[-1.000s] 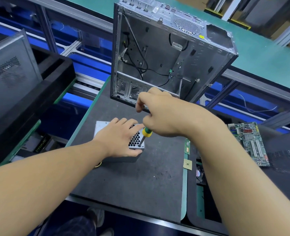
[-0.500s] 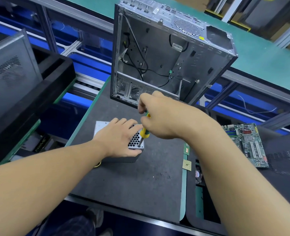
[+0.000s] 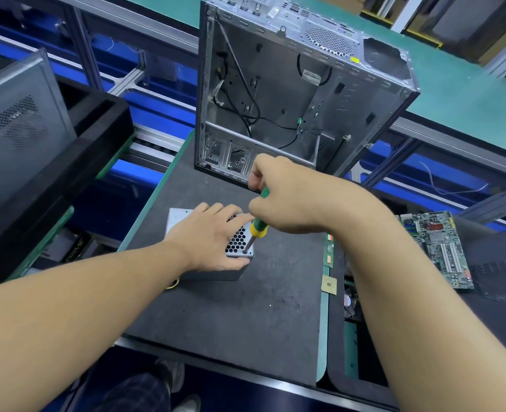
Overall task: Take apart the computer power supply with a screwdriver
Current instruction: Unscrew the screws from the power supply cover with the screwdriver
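The power supply (image 3: 176, 218) sits at the centre of the frame on the dark table (image 3: 230, 307), its honeycomb grille facing up. The left hand (image 3: 210, 239) lies flat across its top, fingers straight and pressing down. The right hand (image 3: 284, 200) is wrapped round the green-and-yellow handle of the screwdriver (image 3: 259, 227). The shaft leans, and its tip meets the lower right corner of the grille face. The screw head itself is too small to make out.

The lean is probably the main risk. If the tip is not square in the slot, it may ride out under torque and chew the head. A slip could also send the tip towards the left fingertips, which lie just beside the shaft. Should the flat hand ease off, the box could twist on the table. A freed screw might roll off the table's right edge, near the small square chip (image 3: 329, 284).

Behind, at upper centre, stands an open computer case (image 3: 290, 84). A motherboard (image 3: 437, 248) lies at the right.
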Action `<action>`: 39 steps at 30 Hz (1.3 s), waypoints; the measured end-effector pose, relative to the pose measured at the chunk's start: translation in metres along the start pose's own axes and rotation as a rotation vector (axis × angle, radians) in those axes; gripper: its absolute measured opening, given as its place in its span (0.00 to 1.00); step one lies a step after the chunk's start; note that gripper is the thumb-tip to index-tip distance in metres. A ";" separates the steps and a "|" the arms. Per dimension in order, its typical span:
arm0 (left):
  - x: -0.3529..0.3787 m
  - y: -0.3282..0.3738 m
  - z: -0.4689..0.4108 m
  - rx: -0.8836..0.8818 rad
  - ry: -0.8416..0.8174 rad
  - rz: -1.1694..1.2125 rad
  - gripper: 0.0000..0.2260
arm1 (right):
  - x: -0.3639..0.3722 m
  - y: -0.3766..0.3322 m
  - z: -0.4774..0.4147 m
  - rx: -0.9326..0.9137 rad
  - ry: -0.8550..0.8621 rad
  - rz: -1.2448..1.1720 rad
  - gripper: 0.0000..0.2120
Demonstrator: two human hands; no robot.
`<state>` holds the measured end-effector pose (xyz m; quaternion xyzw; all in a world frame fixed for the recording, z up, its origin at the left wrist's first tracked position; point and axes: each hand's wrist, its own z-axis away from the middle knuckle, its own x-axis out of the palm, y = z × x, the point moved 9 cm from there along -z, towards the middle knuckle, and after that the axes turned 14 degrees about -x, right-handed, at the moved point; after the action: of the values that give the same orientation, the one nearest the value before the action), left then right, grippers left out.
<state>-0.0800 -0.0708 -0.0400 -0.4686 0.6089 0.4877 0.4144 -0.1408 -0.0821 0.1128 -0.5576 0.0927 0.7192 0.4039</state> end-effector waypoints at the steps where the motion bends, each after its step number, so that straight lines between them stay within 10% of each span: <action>1: 0.003 -0.001 0.000 -0.012 -0.032 -0.010 0.31 | 0.001 0.001 0.001 0.013 -0.004 -0.010 0.09; 5: 0.004 -0.003 -0.001 -0.023 -0.064 -0.022 0.33 | 0.004 0.007 0.003 0.141 0.012 -0.051 0.21; 15: -0.019 0.009 0.004 0.073 0.193 0.057 0.24 | 0.004 -0.002 0.007 -0.029 -0.074 0.033 0.09; 30: -0.018 0.013 0.006 0.153 0.123 0.044 0.22 | 0.005 0.003 0.002 0.011 -0.026 0.044 0.11; 39: -0.014 0.010 0.012 0.173 -0.043 0.163 0.02 | -0.001 0.008 0.001 -0.004 0.105 0.028 0.12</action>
<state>-0.0864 -0.0557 -0.0265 -0.3694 0.6757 0.4753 0.4255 -0.1473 -0.0869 0.1114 -0.5942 0.1203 0.6947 0.3871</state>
